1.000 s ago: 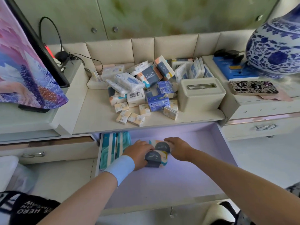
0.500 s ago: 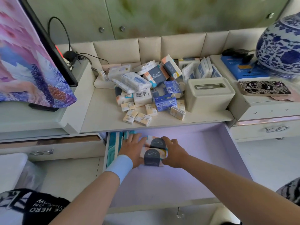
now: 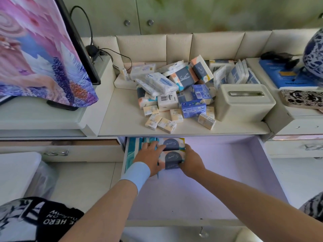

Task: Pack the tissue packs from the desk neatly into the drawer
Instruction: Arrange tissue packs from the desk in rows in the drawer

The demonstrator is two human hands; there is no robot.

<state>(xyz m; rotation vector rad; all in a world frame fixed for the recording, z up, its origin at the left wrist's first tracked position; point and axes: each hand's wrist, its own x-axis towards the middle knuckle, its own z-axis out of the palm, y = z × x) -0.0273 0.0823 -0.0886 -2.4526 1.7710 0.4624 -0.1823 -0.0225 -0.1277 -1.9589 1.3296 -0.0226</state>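
Two Sipure tissue packs (image 3: 172, 151) with dark grey arches lie one behind the other at the back left of the open lilac drawer (image 3: 218, 180). My left hand (image 3: 150, 157) presses on their left side, my right hand (image 3: 191, 160) grips their right side. Teal-and-white tissue packs (image 3: 133, 151) stand against the drawer's left wall, right next to my left hand. On the desk (image 3: 122, 123) above lies a heap of several mixed tissue packs (image 3: 176, 95), small cream ones at the front.
A cream tissue box (image 3: 243, 102) stands right of the heap. A monitor under a pink patterned cloth (image 3: 40, 49) fills the left. A blue-and-white vase (image 3: 314, 55), a blue book and a patterned case sit on the right cabinet. Closed drawers flank the open one.
Both hands have slid the two Sipure packs left and back across the drawer floor until they sit beside the teal packs. The camera has moved closer.
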